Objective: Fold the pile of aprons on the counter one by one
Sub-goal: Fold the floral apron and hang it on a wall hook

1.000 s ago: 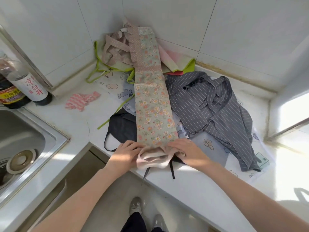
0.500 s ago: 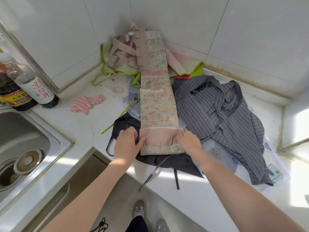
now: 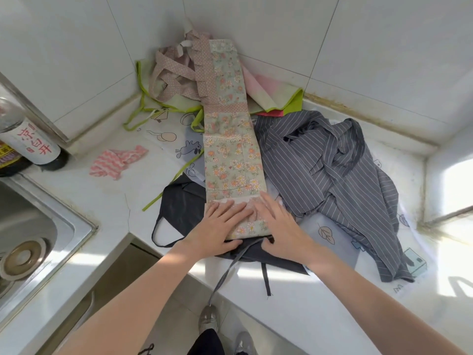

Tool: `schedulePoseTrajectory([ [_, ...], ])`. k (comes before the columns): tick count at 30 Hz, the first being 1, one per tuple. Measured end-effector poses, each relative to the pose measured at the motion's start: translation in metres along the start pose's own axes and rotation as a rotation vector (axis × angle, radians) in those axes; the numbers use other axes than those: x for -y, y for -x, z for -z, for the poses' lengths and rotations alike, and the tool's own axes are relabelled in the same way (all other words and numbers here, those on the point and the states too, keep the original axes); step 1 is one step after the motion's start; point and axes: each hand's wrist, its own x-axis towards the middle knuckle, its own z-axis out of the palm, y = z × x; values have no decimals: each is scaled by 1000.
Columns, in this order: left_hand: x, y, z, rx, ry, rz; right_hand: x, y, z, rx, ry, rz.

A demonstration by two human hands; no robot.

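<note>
While both hands, left hand (image 3: 220,224) and right hand (image 3: 277,224), press flat on the floral apron (image 3: 231,160), its near fold is being smoothed. Next likely comes folding the long strip up again.

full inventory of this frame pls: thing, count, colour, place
floral apron: 1, green-pink, folded into a long strip, counter centre
striped apron: 1, grey, heaped right of it
black apron: 1, under the strip's near end
lime-trimmed apron: 1, back corner
pink cloth: 1, pink-white, left counter
bottles: 2, by the sink
sink: 1, steel, far left
left hand: flat on the strip's near end
right hand: flat beside it
</note>
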Motion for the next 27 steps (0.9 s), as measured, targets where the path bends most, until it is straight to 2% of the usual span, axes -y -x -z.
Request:
schedulePoseTrajectory([
  [2, 0, 3, 5, -27, 137, 29, -7, 0, -3, 50, 174, 55],
  [6, -1, 14, 15, -145, 415, 197, -12, -10, 1, 87, 153, -16],
  [8, -3, 19, 17, -193, 580, 332, -16, -13, 4, 112, 18, -40],
  [11, 5, 21, 24, -250, 807, 496, -22, -19, 11, 49, -313, -59],
  [14, 18, 20, 33, -264, 991, 553, -23, -25, 22, 39, -380, -112],
  [18, 18, 12, 46, -227, 1121, 588, -18, -33, 30, 31, -428, -176],
  [22, 15, 2, 56, -286, 1239, 615, -20, -43, 38, 23, -352, -128],
  [25, 16, 6, 63, -377, 1241, 632, -15, -47, 37, -47, -443, -71],
  [27, 19, 17, 63, -411, 1244, 656, -5, -48, 32, -29, -599, -157],
])
